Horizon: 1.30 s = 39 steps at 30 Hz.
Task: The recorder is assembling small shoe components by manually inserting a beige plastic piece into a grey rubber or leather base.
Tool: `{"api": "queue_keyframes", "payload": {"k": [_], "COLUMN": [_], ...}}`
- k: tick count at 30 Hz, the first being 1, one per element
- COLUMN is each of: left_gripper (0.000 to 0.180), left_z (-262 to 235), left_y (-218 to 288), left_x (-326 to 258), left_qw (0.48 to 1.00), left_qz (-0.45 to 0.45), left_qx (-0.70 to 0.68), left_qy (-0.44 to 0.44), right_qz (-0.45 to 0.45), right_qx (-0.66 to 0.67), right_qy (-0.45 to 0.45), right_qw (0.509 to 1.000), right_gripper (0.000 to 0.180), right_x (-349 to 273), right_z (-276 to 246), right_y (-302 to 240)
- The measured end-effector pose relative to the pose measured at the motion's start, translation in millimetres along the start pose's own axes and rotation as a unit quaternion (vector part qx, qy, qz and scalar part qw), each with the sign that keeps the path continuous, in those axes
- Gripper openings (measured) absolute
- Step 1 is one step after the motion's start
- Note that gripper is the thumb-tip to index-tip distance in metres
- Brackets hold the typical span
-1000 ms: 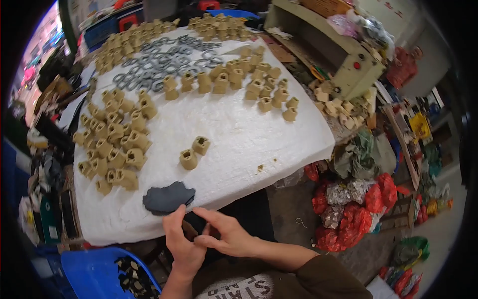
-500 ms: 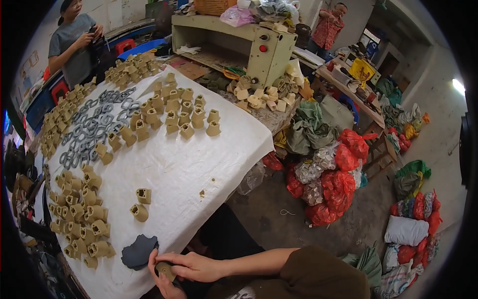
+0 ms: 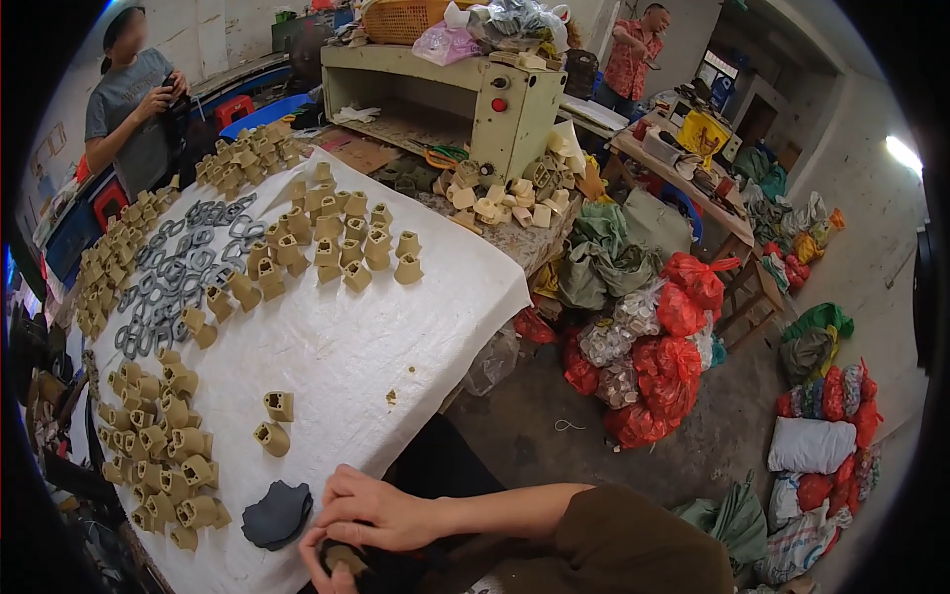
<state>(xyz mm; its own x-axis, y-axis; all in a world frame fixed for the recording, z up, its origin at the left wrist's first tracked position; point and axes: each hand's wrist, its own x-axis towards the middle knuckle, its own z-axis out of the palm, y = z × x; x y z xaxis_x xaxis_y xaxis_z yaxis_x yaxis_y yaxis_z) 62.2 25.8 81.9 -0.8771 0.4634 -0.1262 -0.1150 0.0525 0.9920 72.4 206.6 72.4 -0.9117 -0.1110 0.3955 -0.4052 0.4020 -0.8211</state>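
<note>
At the table's near edge my left hand [image 3: 315, 552], low in the view, is closed round a tan molded piece [image 3: 346, 556]. Above it, my right hand [image 3: 381, 510] has its fingers curled, their tips partly hidden near that piece; what they grip, if anything, I cannot make out. Something dark lies below the right hand, too shaded to name. A dark grey flat sheet [image 3: 277, 515] with a ragged outline rests on the white cloth [image 3: 327, 366] just beyond my left hand. Two tan hollow pieces [image 3: 272, 439] stand further up the cloth.
Many tan pieces [image 3: 163, 450] crowd the left side, near several grey rings [image 3: 178, 267]. A pale green machine [image 3: 515, 119] stands at the back. Red bags [image 3: 668, 376] pile on the floor to the right. Two people, one back left and one back right, stand beyond the tables.
My right hand has lifted up and left off the tan piece, its fingers now curled. The left hand with the piece has shifted slightly lower. The view has shifted a little.
</note>
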Motion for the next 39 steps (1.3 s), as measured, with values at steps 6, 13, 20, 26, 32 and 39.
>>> {"api": "queue_keyframes", "payload": {"k": [6, 13, 20, 26, 32, 39], "left_gripper": [0.061, 0.042, 0.038, 0.044, 0.044, 0.046], "left_z": [1, -2, 0, 21, 20, 5], "left_y": [-10, -33, -25, -10, -43, -41], "left_x": [-3, -8, 1, -2, -8, -11], "left_qw": [0.981, 0.984, 0.975, 0.945, 0.978, 0.936], "left_qz": [-0.071, -0.033, -0.121, -0.073, -0.051, -0.019], "left_qx": [-0.005, -0.051, -0.107, -0.312, -0.198, -0.338], "left_qy": [-0.179, -0.166, -0.152, -0.064, 0.049, 0.095], "right_qz": [0.179, 0.004, 0.096, 0.184, 0.038, 0.260], "right_qx": [0.508, 0.349, 0.384, 0.489, 0.279, 0.356], "right_qy": [-0.245, -0.254, -0.181, -0.162, 0.003, -0.185], "right_qw": [0.806, 0.902, 0.900, 0.837, 0.959, 0.878], "right_gripper": [0.025, 0.021, 0.020, 0.027, 0.024, 0.039], "right_x": [10, 10, -5, -18, -21, 2], "right_z": [9, 5, 10, 14, 50, 33], "right_y": [14, 20, 20, 17, 0, -6]}}
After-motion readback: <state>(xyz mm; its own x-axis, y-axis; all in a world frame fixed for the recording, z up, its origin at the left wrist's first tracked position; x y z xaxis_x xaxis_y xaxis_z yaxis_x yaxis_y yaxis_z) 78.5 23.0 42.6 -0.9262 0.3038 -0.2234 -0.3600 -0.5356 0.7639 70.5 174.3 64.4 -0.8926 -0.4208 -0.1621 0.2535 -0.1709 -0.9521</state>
